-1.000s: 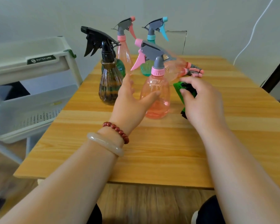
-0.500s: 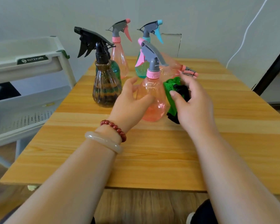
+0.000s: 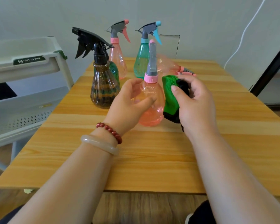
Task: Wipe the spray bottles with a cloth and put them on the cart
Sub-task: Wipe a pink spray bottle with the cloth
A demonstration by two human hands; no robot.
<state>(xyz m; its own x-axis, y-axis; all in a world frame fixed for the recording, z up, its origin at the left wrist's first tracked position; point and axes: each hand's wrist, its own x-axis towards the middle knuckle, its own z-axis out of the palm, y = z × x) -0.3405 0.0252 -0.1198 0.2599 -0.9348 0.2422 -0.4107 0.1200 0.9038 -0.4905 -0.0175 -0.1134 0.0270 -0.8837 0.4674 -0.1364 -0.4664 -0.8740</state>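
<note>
We see a light wooden desk (image 3: 152,159) with pale grain, standing against a plain grey-white wall (image 3: 200,16). A thin white cable (image 3: 245,32) runs down that wall on the right, near a slanting black frame (image 3: 270,68). We also see brown wood-plank floor (image 3: 136,207) below the desk's near edge.

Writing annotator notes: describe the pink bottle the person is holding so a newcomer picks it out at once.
On the wooden table, take the spray bottle nearest the person. The left hand grips its pink body; the right hand holds a green cloth beside it. The other pink bottles are untouched: one upright at the back, one lying down.
</note>
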